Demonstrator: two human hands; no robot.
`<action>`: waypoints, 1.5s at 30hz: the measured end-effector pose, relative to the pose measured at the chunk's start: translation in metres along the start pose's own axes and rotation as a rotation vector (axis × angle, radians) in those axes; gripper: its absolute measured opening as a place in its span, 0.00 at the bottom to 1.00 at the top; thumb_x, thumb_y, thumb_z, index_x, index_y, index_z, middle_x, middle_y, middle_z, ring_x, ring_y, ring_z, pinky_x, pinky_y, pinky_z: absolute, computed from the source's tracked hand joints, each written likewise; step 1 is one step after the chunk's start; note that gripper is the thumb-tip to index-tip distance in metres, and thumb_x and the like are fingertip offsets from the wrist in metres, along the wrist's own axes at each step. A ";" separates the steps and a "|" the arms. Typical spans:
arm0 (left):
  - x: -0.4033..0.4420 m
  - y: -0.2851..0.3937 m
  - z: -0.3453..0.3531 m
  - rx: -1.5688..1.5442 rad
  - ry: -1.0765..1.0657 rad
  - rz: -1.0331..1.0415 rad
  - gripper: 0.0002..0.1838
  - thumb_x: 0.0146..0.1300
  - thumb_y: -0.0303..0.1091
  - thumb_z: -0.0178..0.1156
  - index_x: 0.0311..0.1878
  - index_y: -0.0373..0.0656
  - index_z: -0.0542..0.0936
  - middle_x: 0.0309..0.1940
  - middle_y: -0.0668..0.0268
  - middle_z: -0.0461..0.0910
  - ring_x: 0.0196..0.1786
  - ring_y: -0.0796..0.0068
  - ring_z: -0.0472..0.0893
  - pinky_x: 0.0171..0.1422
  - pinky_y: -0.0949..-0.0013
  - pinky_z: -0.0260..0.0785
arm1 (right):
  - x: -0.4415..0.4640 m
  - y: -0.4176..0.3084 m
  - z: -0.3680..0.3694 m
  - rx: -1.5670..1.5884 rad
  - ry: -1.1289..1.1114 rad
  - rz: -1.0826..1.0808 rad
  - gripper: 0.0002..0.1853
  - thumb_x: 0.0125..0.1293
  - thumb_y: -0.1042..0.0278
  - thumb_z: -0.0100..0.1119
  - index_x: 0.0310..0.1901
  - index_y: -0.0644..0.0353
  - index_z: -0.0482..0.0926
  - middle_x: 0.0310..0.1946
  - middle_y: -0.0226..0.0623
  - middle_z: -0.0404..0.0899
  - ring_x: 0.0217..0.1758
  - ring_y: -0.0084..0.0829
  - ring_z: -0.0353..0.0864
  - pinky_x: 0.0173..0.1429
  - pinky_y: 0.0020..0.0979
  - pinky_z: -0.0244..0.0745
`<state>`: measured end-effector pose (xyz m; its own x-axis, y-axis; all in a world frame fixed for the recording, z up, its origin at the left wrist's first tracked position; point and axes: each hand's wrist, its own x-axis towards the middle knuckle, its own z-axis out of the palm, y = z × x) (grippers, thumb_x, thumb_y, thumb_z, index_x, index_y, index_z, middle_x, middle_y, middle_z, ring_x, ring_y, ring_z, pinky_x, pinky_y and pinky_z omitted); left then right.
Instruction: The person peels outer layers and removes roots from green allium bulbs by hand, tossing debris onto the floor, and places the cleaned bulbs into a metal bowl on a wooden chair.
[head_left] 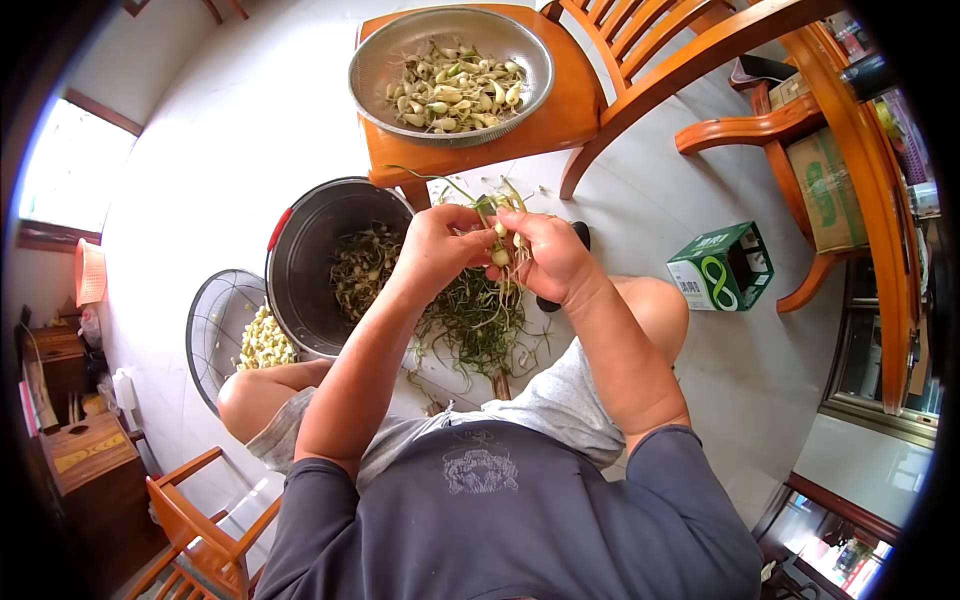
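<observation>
Between my two hands is a small bunch of bulbs (501,257) with pale round heads, thin roots and green stalks. My left hand (440,245) pinches the bunch from the left side, its fingertips at the stalks. On the other side my right hand (548,252) grips the same bunch, with roots hanging below its fingers. Beneath them a heap of green stalks (478,325) lies on the floor. A metal colander (364,75) of trimmed bulbs (455,92) stands on a wooden chair (575,95) ahead.
A black bucket (290,270) with untrimmed bulbs (365,265) stands at the left, beside a round mesh basket (212,300) holding pale pieces (265,342). To the right are a green-white box (705,283) and wooden furniture (880,270). Another wooden chair (195,520) is at the lower left.
</observation>
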<state>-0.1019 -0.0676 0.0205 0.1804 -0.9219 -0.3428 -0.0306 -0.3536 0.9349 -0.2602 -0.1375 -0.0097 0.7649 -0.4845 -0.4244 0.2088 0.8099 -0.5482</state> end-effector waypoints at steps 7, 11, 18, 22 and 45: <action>0.006 -0.030 -0.012 -0.425 0.027 -0.037 0.07 0.52 0.22 0.62 0.36 0.33 0.77 0.30 0.62 0.80 0.30 0.78 0.76 0.35 0.75 0.68 | -0.011 -0.004 0.012 -0.175 -0.115 0.110 0.14 0.71 0.69 0.48 0.51 0.70 0.74 0.35 0.45 0.82 0.36 0.40 0.85 0.32 0.30 0.79; 0.007 -0.037 -0.016 -0.665 -0.005 0.014 0.05 0.54 0.19 0.59 0.34 0.36 0.74 0.30 0.61 0.80 0.27 0.78 0.74 0.32 0.77 0.65 | -0.008 0.000 0.006 -0.260 -0.042 0.112 0.11 0.68 0.70 0.51 0.46 0.66 0.77 0.32 0.40 0.81 0.28 0.27 0.81 0.25 0.24 0.74; -0.016 -0.022 -0.014 -0.703 -0.068 0.012 0.06 0.56 0.18 0.57 0.38 0.34 0.76 0.30 0.62 0.80 0.25 0.82 0.73 0.29 0.80 0.63 | -0.012 -0.004 0.009 -0.317 0.010 0.146 0.08 0.66 0.71 0.52 0.43 0.63 0.77 0.27 0.33 0.77 0.22 0.19 0.71 0.20 0.19 0.65; -0.016 -0.029 -0.018 -0.459 -0.027 0.055 0.06 0.58 0.21 0.59 0.39 0.34 0.77 0.26 0.67 0.79 0.23 0.85 0.71 0.27 0.80 0.62 | -0.012 0.001 0.013 -0.357 0.000 0.084 0.09 0.66 0.71 0.52 0.45 0.62 0.78 0.28 0.32 0.78 0.23 0.18 0.71 0.20 0.18 0.63; -0.027 -0.027 -0.020 0.386 0.044 0.139 0.11 0.62 0.34 0.61 0.30 0.35 0.81 0.18 0.70 0.75 0.21 0.85 0.68 0.25 0.74 0.60 | -0.014 0.006 0.028 -0.629 0.086 -0.036 0.08 0.72 0.65 0.51 0.42 0.60 0.72 0.29 0.29 0.76 0.21 0.13 0.69 0.18 0.15 0.61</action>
<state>-0.0867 -0.0305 0.0066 0.1901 -0.9605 -0.2034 -0.4227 -0.2670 0.8660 -0.2523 -0.1170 0.0137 0.7072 -0.5538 -0.4395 -0.1845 0.4556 -0.8709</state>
